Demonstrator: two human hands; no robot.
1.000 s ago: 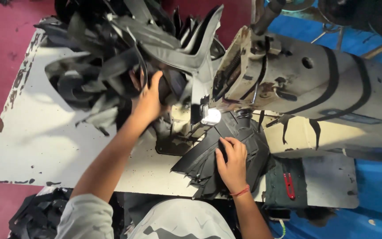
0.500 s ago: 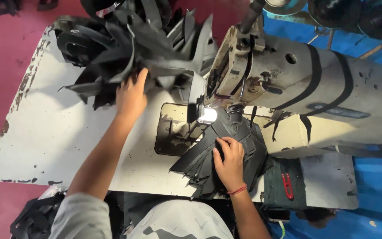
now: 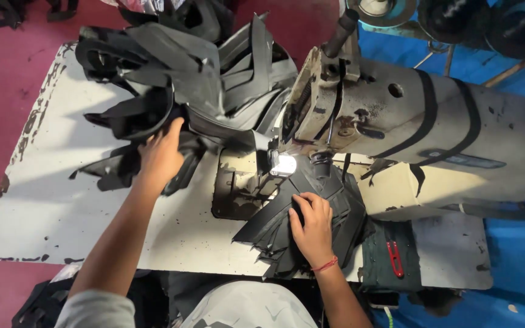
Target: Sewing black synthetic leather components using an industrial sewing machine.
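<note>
The left hand [image 3: 162, 152] reaches out across the worn white table [image 3: 50, 206] with its palm down and fingers curled loosely onto the heap of black cut pieces [image 3: 177, 79]; whether it actually pinches one piece cannot be told, since the fingertips sink among the dark shapes. The heap rises just beyond and to both sides of that hand, with loose flaps trailing under the wrist. The right hand [image 3: 312, 228] lies flat, fingers pressed together and bent slightly, bearing down on a stack of black pieces [image 3: 299, 218] that fans out beneath and around it, some pointed ends sticking past the table edge toward the person. A red thread band [image 3: 324, 265] circles that wrist. Just ahead of the right fingertips stands the needle end of a grey sewing machine [image 3: 408, 121], with a small bright lamp [image 3: 285, 164] glowing just to the left of the fingers. The machine's long body stretches away to the right of the hand. Near the right wrist, on a dark cloth, lies a pair of red-handled snips [image 3: 394, 258]. Between the two hands the bare dark plate [image 3: 235, 188] of the machine bed shows.
</note>
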